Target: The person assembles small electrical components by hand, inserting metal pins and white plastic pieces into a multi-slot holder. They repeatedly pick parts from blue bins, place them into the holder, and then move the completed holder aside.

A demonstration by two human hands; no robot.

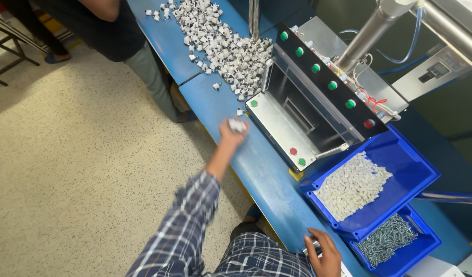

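Nearest the camera, the plaid-sleeved left arm stretches out over the blue desk (256, 169), and the left hand (232, 129) has its grip curled around a few small white plastic parts (237, 124), held just above the desk's surface beside the front corner of the metal machine (302, 115). Further back on the desk lies a loose heap of white parts (220, 43), spreading up to the machine's open box; another person (118, 31) stands at the desk's far left edge. To the right, at the bottom of the view, the right hand (325, 254) rests on the desk's near edge, its fingers bent over what may be a small metal piece (313, 247), though blur hides how firmly it is gripped. Just right of it sit two blue bins: the upper bin (400, 154) holds white pieces, the lower bin (420, 246) holds metal screws.
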